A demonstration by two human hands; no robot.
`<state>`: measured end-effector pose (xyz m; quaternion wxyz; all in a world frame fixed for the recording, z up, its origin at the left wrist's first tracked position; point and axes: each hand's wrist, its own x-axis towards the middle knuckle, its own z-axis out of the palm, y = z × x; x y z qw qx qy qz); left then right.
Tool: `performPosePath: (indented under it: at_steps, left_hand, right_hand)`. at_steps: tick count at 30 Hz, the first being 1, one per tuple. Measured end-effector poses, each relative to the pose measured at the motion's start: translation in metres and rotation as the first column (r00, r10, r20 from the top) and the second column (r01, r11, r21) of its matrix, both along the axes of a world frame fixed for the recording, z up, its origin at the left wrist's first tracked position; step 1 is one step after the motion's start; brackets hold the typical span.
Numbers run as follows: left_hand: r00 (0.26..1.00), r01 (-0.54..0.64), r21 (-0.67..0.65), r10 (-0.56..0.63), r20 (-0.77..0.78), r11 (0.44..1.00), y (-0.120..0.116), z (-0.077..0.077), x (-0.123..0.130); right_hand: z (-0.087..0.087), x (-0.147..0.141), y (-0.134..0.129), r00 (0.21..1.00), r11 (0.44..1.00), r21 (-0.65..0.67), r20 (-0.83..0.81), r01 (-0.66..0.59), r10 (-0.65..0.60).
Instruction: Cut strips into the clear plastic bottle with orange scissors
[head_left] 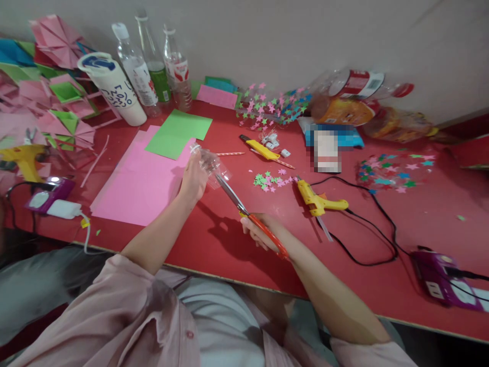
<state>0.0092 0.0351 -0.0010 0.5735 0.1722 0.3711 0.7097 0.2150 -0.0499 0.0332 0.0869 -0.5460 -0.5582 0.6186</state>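
Observation:
In my left hand (194, 176) is a clear cut piece of plastic bottle (212, 164), its neck end up by my fingers. My fingers are closed round it. Scissors (263, 229) with red-orange handles are in my right hand (262, 232), their metal blades reaching up and left to the plastic. The blade tips touch or overlap the plastic's lower edge; which, I cannot tell. Under and beside my left arm lie pink paper sheets (126, 183), with a green sheet (179, 133) on top. Small green and pink paper stars (269, 181) lie beyond my right hand.
A yellow glue gun (319, 200) with a black cord sits to the right, near a purple power strip (443, 280). A yellow cutter (262, 149) lies ahead. Upright bottles (178, 71) and a white cup (114, 92) stand back left. Star-decorated plastic (395, 172) rests at right.

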Motion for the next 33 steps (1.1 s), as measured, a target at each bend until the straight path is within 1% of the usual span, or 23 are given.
performPosePath:
  at_steps: [5, 9, 14, 18, 20, 22, 25, 29, 33]
  left_hand:
    - [1.000, -0.010, -0.027, 0.010, -0.010, 1.000, 0.000, 0.000, -0.001]
    - [1.000, -0.007, -0.025, 0.007, -0.003, 1.000, 0.001, 0.001, -0.002]
    - [1.000, -0.011, -0.013, 0.011, -0.002, 1.000, 0.002, -0.002, -0.002]
    - [1.000, -0.003, -0.004, 0.003, -0.012, 1.000, 0.003, -0.004, -0.003]
    - [1.000, 0.005, 0.034, -0.005, -0.011, 0.999, 0.002, -0.004, -0.003]
    - [1.000, 0.009, 0.064, -0.008, -0.019, 0.998, 0.002, -0.003, -0.004]
    - [0.999, 0.011, 0.063, -0.008, -0.052, 0.998, -0.001, -0.002, -0.003]
    - [0.996, 0.033, 0.040, -0.029, -0.087, 0.999, -0.004, 0.000, 0.001]
    - [0.995, 0.020, 0.043, -0.016, -0.094, 0.999, -0.004, 0.001, 0.002]
  right_hand:
    - [0.000, -0.002, -0.003, 0.999, 0.998, 0.036, 0.019, 0.043, -0.044]
    - [-0.003, -0.002, -0.002, 0.998, 0.998, 0.058, 0.061, 0.018, -0.022]
    - [-0.002, -0.003, -0.001, 0.996, 0.999, 0.051, 0.088, 0.006, -0.010]
    - [-0.005, -0.002, 0.000, 0.998, 0.999, 0.054, 0.070, 0.005, -0.008]
    - [-0.010, -0.001, 0.002, 0.999, 0.998, 0.056, 0.048, -0.008, 0.006]
    - [-0.015, 0.001, 0.003, 0.998, 0.997, 0.058, 0.051, -0.047, 0.044]
    - [-0.020, 0.003, 0.004, 0.995, 0.991, 0.093, 0.035, -0.100, 0.097]
    - [-0.014, 0.004, 0.002, 0.993, 0.982, 0.146, 0.023, -0.120, 0.118]
    - [-0.008, 0.001, 0.002, 0.993, 0.988, 0.114, 0.071, -0.107, 0.099]
